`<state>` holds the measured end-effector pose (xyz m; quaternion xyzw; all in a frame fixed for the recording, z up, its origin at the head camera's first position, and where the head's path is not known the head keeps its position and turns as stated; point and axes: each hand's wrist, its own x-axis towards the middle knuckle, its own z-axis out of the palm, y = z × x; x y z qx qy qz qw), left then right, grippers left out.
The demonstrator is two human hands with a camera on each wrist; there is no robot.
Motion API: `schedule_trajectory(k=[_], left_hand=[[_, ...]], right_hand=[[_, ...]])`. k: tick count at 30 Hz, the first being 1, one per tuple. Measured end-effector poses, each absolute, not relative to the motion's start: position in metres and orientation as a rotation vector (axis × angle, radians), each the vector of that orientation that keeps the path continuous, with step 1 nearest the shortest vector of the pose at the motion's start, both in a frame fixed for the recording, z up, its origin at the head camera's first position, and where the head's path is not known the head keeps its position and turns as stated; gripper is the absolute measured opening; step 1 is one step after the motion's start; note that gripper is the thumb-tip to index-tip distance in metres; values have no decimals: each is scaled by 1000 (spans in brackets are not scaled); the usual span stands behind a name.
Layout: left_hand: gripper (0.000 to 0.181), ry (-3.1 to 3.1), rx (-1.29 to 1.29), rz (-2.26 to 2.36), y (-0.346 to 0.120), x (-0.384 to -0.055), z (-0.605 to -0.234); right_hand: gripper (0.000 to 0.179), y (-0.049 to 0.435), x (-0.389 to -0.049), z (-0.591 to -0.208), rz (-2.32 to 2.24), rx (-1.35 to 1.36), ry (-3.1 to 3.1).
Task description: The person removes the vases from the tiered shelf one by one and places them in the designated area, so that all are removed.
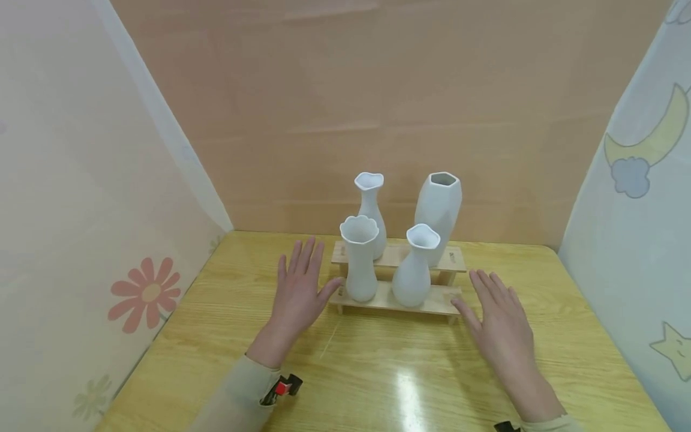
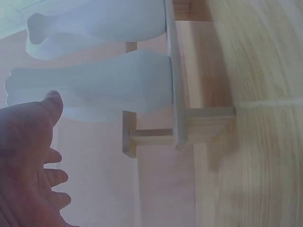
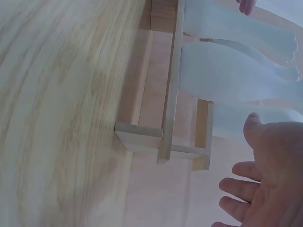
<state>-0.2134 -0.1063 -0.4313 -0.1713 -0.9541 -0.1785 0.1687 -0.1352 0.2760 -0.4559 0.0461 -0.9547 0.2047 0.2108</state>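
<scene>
A two-step wooden stand (image 1: 385, 295) bears white vases. On its lower step are a scalloped-rim vase (image 1: 361, 264) at left and a round-bellied vase (image 1: 413, 276) at right. The upper step holds a slim-necked vase (image 1: 370, 210) and a tall faceted vase (image 1: 439, 210). My left hand (image 1: 299, 291) hovers by the stand's left end, fingers extended and thumb toward the scalloped vase. Beside the right end is my right hand (image 1: 501, 324), its fingers also straight. In the wrist views, neither the left hand (image 2: 28, 161) nor the right hand (image 3: 277, 175) grips anything.
The stand is on a wood-grain table (image 1: 356, 366) near a plain tan backdrop (image 1: 351, 108). A pale panel with a red flower (image 1: 151, 293) borders the left side. Another panel with a moon (image 1: 653, 141) borders the right.
</scene>
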Motion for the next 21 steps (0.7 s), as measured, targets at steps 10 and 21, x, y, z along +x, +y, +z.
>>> schedule_trajectory(k=[10, 21], left_hand=[[90, -2656, -518, -686, -97, -214, -423], [88, -2563, -551, -990, -88, -214, -413]], right_hand=[[62, 272, -137, -456, 741, 45, -2605], [50, 271, -142, -460, 928, -51, -2559]])
